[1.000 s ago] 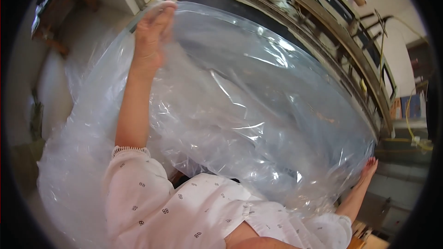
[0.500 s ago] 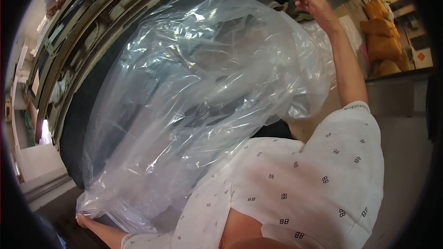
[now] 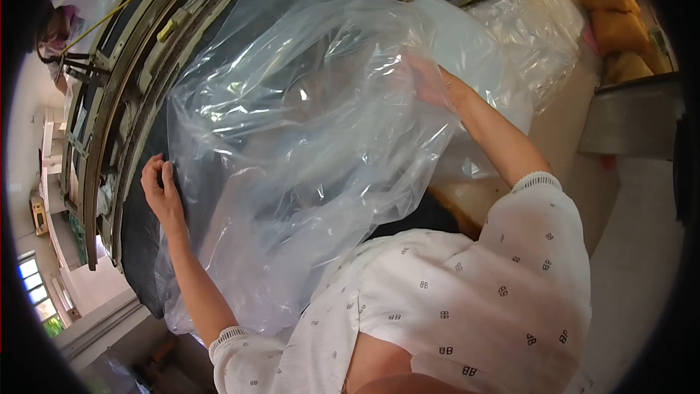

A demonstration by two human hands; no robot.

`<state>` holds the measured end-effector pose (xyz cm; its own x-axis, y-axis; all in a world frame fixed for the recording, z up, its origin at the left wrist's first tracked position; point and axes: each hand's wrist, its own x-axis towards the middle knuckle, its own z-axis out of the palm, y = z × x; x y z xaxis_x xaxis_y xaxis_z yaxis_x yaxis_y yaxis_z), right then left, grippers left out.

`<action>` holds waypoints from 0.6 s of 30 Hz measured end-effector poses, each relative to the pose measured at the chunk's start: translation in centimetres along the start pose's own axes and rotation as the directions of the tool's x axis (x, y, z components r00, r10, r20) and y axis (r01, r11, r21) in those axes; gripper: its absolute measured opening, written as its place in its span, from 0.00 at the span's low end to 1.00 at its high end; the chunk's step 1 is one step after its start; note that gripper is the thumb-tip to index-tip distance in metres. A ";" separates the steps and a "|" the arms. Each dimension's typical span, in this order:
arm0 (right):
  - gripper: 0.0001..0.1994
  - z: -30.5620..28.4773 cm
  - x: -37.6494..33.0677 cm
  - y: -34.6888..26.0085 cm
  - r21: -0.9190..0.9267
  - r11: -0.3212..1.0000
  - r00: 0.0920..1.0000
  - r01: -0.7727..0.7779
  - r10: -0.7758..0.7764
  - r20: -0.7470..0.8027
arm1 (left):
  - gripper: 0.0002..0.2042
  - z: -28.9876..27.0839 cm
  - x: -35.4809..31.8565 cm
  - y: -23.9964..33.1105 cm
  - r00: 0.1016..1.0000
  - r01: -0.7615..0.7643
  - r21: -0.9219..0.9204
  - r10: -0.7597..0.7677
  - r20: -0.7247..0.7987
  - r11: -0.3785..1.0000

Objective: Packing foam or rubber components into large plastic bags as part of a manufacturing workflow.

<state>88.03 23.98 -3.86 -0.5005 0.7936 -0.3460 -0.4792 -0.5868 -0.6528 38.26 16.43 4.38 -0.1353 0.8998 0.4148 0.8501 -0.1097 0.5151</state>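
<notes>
A large sheet of clear plastic film [image 3: 292, 138], crumpled and shiny, spreads over a dark surface [image 3: 142, 248] and down against my front. At the film's left edge, my left hand [image 3: 162, 190] is raised with loosely bent fingers apart and nothing in them. My right hand [image 3: 430, 86] reaches in at the film's upper right, partly covered by it. Through the film its fingers look stretched out, though their tips are blurred. Whether the film is one layer or a bag I cannot tell.
A long metal-framed machine [image 3: 120, 95] curves along the left, with a yellow piece [image 3: 169, 28] on it. More folded clear plastic [image 3: 536, 36] lies at the upper right, near orange-brown bundles [image 3: 616, 22]. Another person [image 3: 58, 36] is at the far upper left.
My left hand has let go of the film's lower left corner and moved up along its edge. My right hand has come down and left, onto the film. My view has shifted.
</notes>
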 end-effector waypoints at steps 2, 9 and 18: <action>0.18 2.9 -0.5 -3.0 -0.325 0.928 0.910 0.181 -0.283 -0.303 | 0.06 0.5 -0.1 1.2 1.000 -0.028 0.004 0.028 0.010 1.000; 0.08 -0.3 -0.7 -27.2 -0.968 -0.249 0.092 0.002 -0.964 0.248 | 0.05 0.8 -1.1 1.5 0.997 0.028 -0.216 -0.044 -0.069 0.976; 0.08 15.9 7.2 -21.7 -0.300 -0.914 -0.350 0.273 -0.385 0.854 | 0.07 -1.5 -4.1 1.1 0.966 0.156 -0.321 -0.212 -0.146 0.934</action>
<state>83.32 39.88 18.55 -0.2562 -0.1891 0.9479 0.5178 0.8013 0.2998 38.98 12.00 4.42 -0.3853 0.8309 0.4015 0.6100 -0.0972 0.7865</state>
